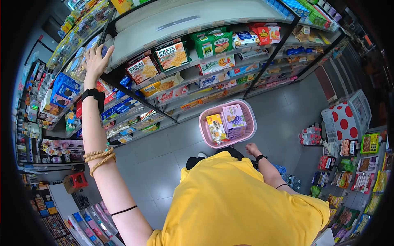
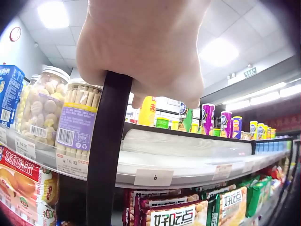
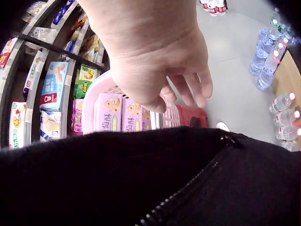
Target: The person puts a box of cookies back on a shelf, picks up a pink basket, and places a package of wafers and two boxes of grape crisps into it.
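My left hand (image 1: 96, 62) reaches up to the shelf with its fingers spread. In the left wrist view the hand (image 2: 143, 52) is at the top of a black shelf post (image 2: 109, 146), holding nothing that shows. Just beside it stand a clear jar of stick-shaped snacks (image 2: 76, 117) and a white-lidded jar of round biscuits (image 2: 44, 106). My right hand (image 1: 251, 148) hangs low with loosely bent fingers, beside a pink basket (image 1: 204, 132). Inside the basket lie purple boxes (image 1: 234, 115) and a yellow packet (image 1: 216, 127). From the right wrist, the hand (image 3: 162, 70) overlaps the basket's edge.
Shelves of packaged biscuits (image 1: 172, 55) run along the front, below a bare upper shelf board (image 1: 164, 24). Blue Oreo-like boxes (image 1: 65, 90) stand left. A red-dotted carton (image 1: 344, 121), bottle packs (image 1: 310, 135) and snack racks (image 1: 365, 164) line the right side of the grey tiled floor.
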`<state>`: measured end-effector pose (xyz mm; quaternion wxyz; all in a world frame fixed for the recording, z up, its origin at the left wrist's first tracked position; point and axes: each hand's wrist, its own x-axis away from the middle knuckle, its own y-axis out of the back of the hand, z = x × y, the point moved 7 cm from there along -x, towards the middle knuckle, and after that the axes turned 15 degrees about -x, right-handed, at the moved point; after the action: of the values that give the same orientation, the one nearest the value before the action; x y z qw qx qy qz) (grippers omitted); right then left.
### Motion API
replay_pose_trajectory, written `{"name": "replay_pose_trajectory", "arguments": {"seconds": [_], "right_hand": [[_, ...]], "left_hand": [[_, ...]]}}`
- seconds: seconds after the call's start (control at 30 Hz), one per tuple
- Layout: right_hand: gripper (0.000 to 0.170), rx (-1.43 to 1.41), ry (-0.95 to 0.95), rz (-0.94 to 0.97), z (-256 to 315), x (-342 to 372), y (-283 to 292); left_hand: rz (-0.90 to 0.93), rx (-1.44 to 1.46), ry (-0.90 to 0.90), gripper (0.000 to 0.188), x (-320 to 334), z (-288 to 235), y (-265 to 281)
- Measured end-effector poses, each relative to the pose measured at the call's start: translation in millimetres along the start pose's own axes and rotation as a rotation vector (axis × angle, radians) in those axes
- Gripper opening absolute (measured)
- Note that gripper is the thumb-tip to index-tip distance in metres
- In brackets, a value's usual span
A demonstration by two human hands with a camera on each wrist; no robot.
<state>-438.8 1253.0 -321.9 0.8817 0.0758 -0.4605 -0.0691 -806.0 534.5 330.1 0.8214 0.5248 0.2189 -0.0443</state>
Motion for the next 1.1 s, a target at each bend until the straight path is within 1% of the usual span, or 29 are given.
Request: {"name": "replay_pose_trajectory", "arguments": {"seconds": [0.13, 0.23, 0.33, 0.63, 0.73, 0.83, 1.03, 1.1], "right_hand": [[0.024, -0.018, -0.007, 0.008, -0.2, 8.9, -7.2], [0.014, -0.023, -0.018, 0.027, -6.5, 12.2, -8.7], [0.013, -0.031, -0.025, 0.019, -14.9, 15.9, -7.1], [0.014, -0.02, -0.066, -0.003, -25.1, 22.1, -6.7], [0.023, -0.017, -0.047, 0.001, -25.3, 13.8, -5.6], [0.024, -0.013, -0.037, -0.008, -22.6, 12.7, -4.8], [0.022, -0.01, -0.033, -0.009, -18.7, 19.0, -6.6], [0.018, -0.005, -0.039, -0.004, -18.9, 21.8, -7.1]], "left_hand": [[-0.009, 0.031, -0.002, 0.086, 0.3, 0.4, 0.4], [-0.027, 0.047, -0.011, 0.086, 0.1, 1.5, -1.8], [-0.035, 0.056, -0.015, 0.086, -1.5, 2.4, -5.0], [-0.024, 0.068, -0.007, 0.086, -0.9, 2.7, -1.8], [-0.041, 0.077, -0.017, 0.085, -3.5, 3.4, -5.0], [-0.041, 0.078, -0.017, 0.085, -2.5, 3.9, -6.4], [-0.033, 0.078, -0.011, 0.084, -2.5, 2.9, -5.5], [-0.036, 0.083, -0.012, 0.085, -3.0, 2.9, -4.4]]}}
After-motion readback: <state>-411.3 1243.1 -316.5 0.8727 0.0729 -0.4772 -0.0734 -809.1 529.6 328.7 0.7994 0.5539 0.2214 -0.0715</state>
